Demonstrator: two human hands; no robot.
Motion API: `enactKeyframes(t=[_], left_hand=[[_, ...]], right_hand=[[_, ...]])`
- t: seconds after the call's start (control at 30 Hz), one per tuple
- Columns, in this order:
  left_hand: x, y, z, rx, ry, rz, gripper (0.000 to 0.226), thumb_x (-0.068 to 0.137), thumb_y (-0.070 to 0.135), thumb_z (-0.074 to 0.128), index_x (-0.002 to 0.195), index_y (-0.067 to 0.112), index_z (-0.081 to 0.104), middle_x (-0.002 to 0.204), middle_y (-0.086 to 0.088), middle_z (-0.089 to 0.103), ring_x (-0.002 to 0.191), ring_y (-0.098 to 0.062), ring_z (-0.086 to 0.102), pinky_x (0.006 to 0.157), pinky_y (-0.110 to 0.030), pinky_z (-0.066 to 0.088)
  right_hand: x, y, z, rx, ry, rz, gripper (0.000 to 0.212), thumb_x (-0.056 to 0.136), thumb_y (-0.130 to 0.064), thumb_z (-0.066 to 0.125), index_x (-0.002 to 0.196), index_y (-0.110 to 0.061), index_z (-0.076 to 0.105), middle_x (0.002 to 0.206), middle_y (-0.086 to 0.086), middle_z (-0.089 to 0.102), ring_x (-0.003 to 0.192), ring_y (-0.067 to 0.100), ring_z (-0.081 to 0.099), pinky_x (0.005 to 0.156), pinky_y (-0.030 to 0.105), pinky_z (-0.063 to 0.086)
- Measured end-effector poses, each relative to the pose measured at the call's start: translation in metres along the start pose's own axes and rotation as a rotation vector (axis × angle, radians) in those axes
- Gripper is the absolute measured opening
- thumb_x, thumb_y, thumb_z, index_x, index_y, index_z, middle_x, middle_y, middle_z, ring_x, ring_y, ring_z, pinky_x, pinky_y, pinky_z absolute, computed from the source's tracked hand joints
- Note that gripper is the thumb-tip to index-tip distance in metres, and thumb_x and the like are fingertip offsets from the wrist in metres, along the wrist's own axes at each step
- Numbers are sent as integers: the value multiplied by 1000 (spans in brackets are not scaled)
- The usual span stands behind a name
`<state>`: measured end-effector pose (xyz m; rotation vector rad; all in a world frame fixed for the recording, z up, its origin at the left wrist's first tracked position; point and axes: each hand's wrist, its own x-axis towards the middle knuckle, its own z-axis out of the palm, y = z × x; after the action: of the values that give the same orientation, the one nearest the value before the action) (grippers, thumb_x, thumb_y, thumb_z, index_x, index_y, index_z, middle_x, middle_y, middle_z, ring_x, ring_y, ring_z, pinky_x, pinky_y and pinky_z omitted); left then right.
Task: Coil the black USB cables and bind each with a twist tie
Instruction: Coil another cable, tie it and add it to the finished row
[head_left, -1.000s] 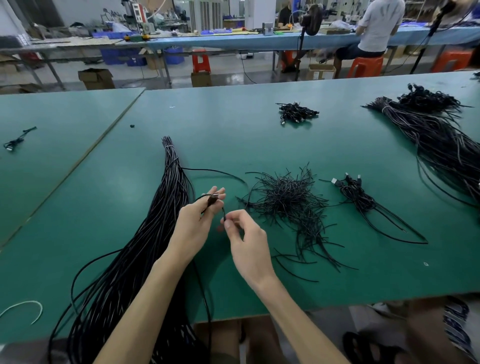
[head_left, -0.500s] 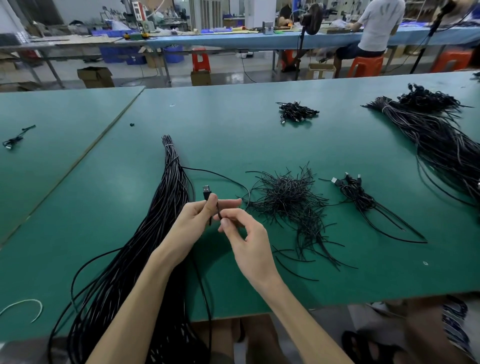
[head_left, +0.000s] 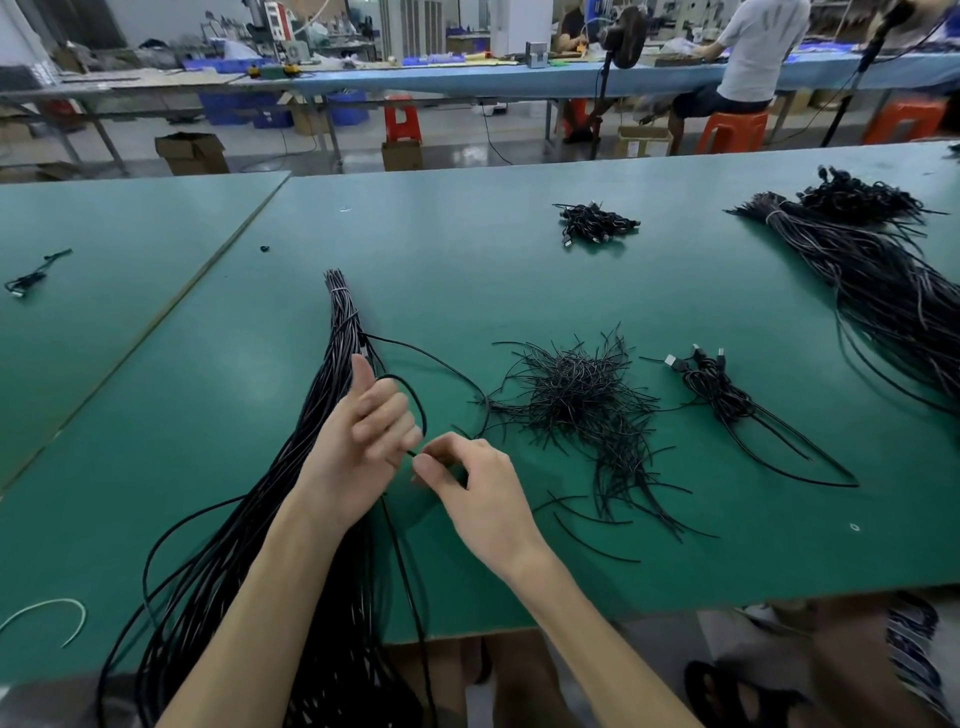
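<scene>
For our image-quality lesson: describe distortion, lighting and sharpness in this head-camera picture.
Head view: wide-angle distortion bows the edges of the green table; light is even and soft, with only faint shadow under the left hand and right hand; the cable they hold is sharp, the far benches slightly softer.

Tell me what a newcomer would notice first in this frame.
Front and centre, the left hand and right hand hold a single black cable bent into a loop above the green table. Just left of them, a long bundle of black cables stretches away from the near edge. To their right lies a spiky heap of twist ties.
</scene>
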<state>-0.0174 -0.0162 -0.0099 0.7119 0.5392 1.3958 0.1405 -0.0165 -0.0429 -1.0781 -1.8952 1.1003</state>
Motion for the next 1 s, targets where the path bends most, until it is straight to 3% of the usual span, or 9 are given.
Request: enactKeyframes(t=[0.1,0.17,0.33,0.47,0.63,0.77,0.83,0.9,1.0], left_hand=[[-4,5,-2,-71,-64,-25,55,108,50,37,63,23,53,39,9,24,32,-13,17,43,-23,27],[-5,4,-3,-35,-56,-43,59,109,50,34,60,23,51,36,9,22,32,-13,13,43,-26,21],[-7,-1,1,327,-28,-87,60,99,58,59,54,23,39,32,10,28,31,-7,16,40,-22,24],[-8,-4,2,547,-112,-118,63,101,58,55,54,21,36,34,7,26,34,-10,16,46,-24,25],[-16,4,-4,484,-286,-196,58,104,53,52,55,23,47,35,10,35,34,-6,22,47,-23,26],[-9,-7,-3,818,-177,-180,68,102,59,51,55,9,51,37,-2,39,34,-14,30,43,-23,28],[-6,-15,-4,890,-151,-139,65,105,54,50,63,6,63,45,-14,57,38,-23,51,51,-23,46],[-4,-19,-6,899,-146,-92,58,105,50,52,73,7,73,65,-22,70,63,-33,72,73,-27,56],[-1,-23,-7,1023,-112,35,53,103,51,54,78,10,78,77,-12,77,79,-29,76,86,-28,57]], right_hand=[[1,-1,2,-212,2,-48,12,101,-39,62,105,-29,68,104,-18,67,108,3,47,110,31,32],[1,-1,3,-289,8,-65,10,101,-33,63,108,-28,68,109,-16,67,112,5,46,114,32,27],[-1,-2,-4,-35,163,34,15,96,-8,67,97,-20,75,95,-15,68,108,6,50,98,28,42],[-4,-7,-6,-16,215,42,18,95,-4,67,94,-21,73,97,-15,65,110,6,49,106,37,40],[-6,-10,-7,13,343,12,26,94,-3,68,90,-28,69,96,-23,61,113,3,48,105,42,42],[-5,-7,-8,33,378,14,30,90,0,72,88,-29,68,93,-22,63,111,2,51,103,41,44],[-4,-5,-8,49,388,49,30,90,5,66,90,-25,68,94,-19,64,111,5,53,100,36,46],[-4,-5,-7,48,393,58,32,91,7,61,95,-24,68,98,-17,64,109,6,53,93,23,46],[-4,-6,-7,88,390,73,28,95,1,62,98,-27,65,100,-13,65,107,2,54,85,10,42]])
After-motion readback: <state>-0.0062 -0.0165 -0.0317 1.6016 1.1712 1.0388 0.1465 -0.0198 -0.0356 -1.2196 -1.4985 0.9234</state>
